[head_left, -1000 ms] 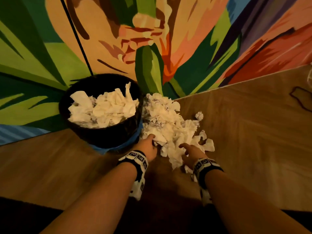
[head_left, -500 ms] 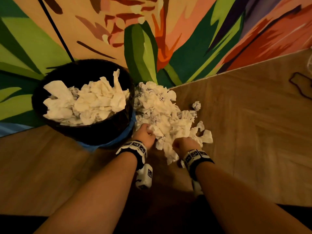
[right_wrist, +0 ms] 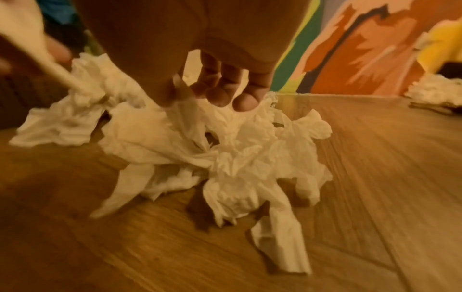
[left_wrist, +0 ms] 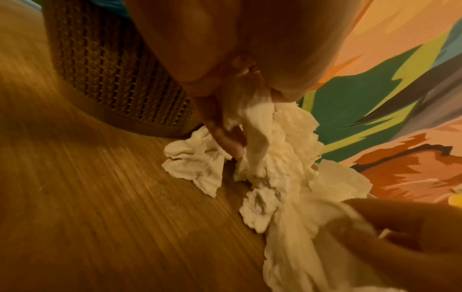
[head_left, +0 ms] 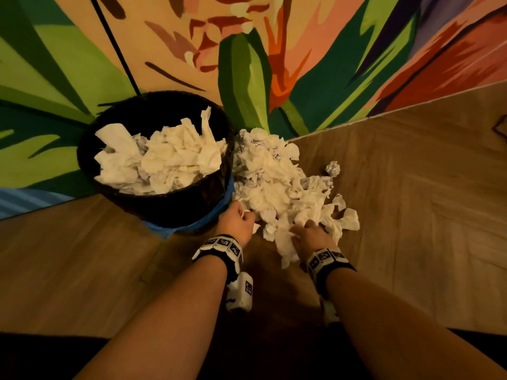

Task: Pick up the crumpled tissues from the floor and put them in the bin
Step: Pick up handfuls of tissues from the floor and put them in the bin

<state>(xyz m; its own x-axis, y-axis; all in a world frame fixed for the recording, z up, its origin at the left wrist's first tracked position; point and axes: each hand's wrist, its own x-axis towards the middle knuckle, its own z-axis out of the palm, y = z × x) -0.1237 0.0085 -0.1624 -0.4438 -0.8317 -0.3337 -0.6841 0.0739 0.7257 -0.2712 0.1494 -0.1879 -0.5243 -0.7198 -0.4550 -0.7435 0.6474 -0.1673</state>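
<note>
A heap of crumpled white tissues [head_left: 277,185] lies on the wooden floor just right of a dark woven bin [head_left: 192,209], which is piled with more tissues [head_left: 162,160]. My left hand [head_left: 237,220] is at the heap's near left edge, fingers curled round a bunch of tissues [left_wrist: 270,142]. At the near right edge, my right hand [head_left: 311,234] pinches a clump of tissues [right_wrist: 225,138] with curled fingers [right_wrist: 220,94]. A single tissue ball [head_left: 332,169] sits apart at the heap's right.
A painted mural wall [head_left: 247,64] stands right behind the bin and heap. A blue bag edge [head_left: 170,229] shows under the bin. Wooden floor [head_left: 411,215] stretches to the right; another tissue pile [right_wrist: 435,90] lies far off there.
Both hands have dug into the near edge of the heap and closed on tissues. The view has shifted so the bin sits nearer the centre.
</note>
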